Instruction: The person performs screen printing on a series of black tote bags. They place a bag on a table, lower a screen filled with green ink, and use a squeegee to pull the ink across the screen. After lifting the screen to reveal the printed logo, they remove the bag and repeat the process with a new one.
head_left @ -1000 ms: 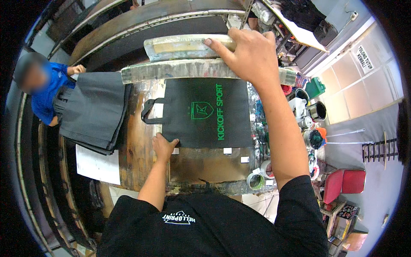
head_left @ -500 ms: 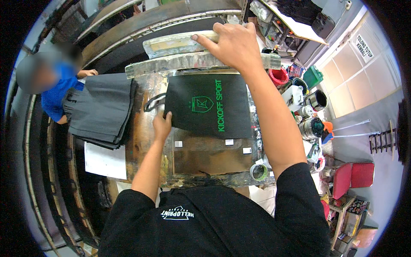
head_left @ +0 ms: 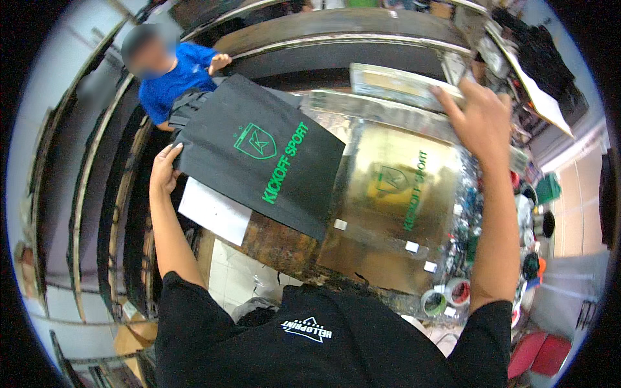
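A black fabric bag (head_left: pixel 259 171) with a green crest and lettering hangs from my left hand (head_left: pixel 165 171), whose fingers pinch its left edge. The bag slants over the left part of the work table and covers much of what lies under it. My right hand (head_left: pixel 484 119) grips the near edge of a raised screen-printing frame (head_left: pixel 401 85), seen almost edge-on at the far side. Below the frame, a shiny brown printing board (head_left: pixel 375 249) carries the same green design and several small white squares (head_left: pixel 412 247).
At the far left stands a co-worker in a blue shirt (head_left: pixel 174 71), beside gathered dark fabric. A white sheet (head_left: pixel 217 210) lies partly under the bag. Tape rolls (head_left: pixel 433 302) sit at the near right corner. Pots and a green container (head_left: pixel 548 187) crowd the right side.
My left hand has lifted the bag off the board and carried it left, uncovering the green design there. My right hand still holds the frame up. The view has shifted left.
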A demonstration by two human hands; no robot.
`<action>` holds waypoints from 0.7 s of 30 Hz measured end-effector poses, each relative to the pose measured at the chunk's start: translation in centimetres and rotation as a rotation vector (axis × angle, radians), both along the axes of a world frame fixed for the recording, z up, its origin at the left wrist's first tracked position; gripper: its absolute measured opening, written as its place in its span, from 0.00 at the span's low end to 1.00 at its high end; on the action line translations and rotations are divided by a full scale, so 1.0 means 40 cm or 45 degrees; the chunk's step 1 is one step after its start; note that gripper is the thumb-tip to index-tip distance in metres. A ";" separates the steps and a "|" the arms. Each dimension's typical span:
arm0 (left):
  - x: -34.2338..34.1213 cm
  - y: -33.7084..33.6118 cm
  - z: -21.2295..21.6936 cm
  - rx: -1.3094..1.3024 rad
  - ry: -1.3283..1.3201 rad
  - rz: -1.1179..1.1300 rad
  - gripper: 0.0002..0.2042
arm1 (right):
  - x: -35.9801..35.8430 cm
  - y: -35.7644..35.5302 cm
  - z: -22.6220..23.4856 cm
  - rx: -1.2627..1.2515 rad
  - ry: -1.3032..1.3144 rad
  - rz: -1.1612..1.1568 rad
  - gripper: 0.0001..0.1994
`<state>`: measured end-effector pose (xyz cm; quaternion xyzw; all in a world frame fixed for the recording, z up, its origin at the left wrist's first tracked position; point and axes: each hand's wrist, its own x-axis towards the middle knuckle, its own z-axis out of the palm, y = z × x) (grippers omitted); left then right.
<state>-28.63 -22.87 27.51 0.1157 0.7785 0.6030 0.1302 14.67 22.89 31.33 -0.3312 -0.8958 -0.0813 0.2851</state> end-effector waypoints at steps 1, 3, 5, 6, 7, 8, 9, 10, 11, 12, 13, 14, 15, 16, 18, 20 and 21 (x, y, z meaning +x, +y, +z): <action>-0.057 -0.048 -0.020 -0.016 -0.027 0.090 0.11 | -0.004 -0.004 0.000 -0.012 0.008 -0.019 0.32; -0.158 -0.109 -0.081 -0.090 -0.089 0.142 0.11 | 0.003 0.012 -0.017 0.094 0.093 0.006 0.31; -0.245 -0.183 -0.176 -0.128 -0.124 0.369 0.10 | -0.008 -0.009 0.009 0.006 0.021 -0.009 0.30; -0.286 -0.208 -0.233 -0.156 -0.069 0.448 0.13 | -0.005 0.001 0.007 0.019 0.035 -0.005 0.30; -0.329 -0.320 -0.282 -0.149 0.148 0.518 0.20 | -0.013 0.011 0.003 0.001 0.072 0.043 0.29; -0.342 -0.366 -0.321 -0.435 0.330 0.727 0.27 | -0.014 0.016 0.006 -0.057 0.050 0.055 0.28; -0.341 -0.390 -0.344 -0.722 0.503 0.922 0.33 | -0.015 0.016 0.009 -0.062 0.027 0.047 0.27; -0.317 -0.309 -0.404 -0.659 0.608 1.231 0.42 | -0.007 0.011 0.016 -0.044 -0.020 -0.007 0.26; -0.231 -0.115 -0.421 -0.769 0.486 1.324 0.44 | 0.009 0.003 0.025 0.001 -0.090 -0.121 0.25; -0.152 -0.116 -0.422 -0.713 0.591 1.425 0.42 | 0.001 -0.005 0.033 -0.041 -0.102 -0.109 0.26; -0.091 -0.121 -0.431 -0.653 0.701 1.515 0.40 | -0.002 -0.004 0.030 -0.013 -0.059 -0.070 0.26; -0.031 -0.156 -0.470 -0.620 0.961 1.425 0.36 | -0.008 0.000 0.018 0.001 -0.006 -0.018 0.27; 0.030 -0.181 -0.515 -0.583 1.215 1.311 0.32 | -0.010 0.004 0.008 0.017 0.044 0.023 0.28; 0.128 -0.135 -0.548 -0.406 1.182 1.167 0.23 | -0.008 0.002 0.004 0.025 0.052 0.013 0.28; 0.321 -0.119 -0.652 -0.429 0.926 0.941 0.17 | -0.010 -0.007 0.002 0.029 0.078 0.022 0.28; 0.499 -0.048 -0.703 -0.319 0.614 0.651 0.18 | -0.012 -0.003 -0.005 0.038 0.115 0.034 0.29; 0.539 -0.069 -0.784 -0.511 0.730 0.412 0.19 | -0.011 -0.005 0.000 0.042 0.134 0.043 0.29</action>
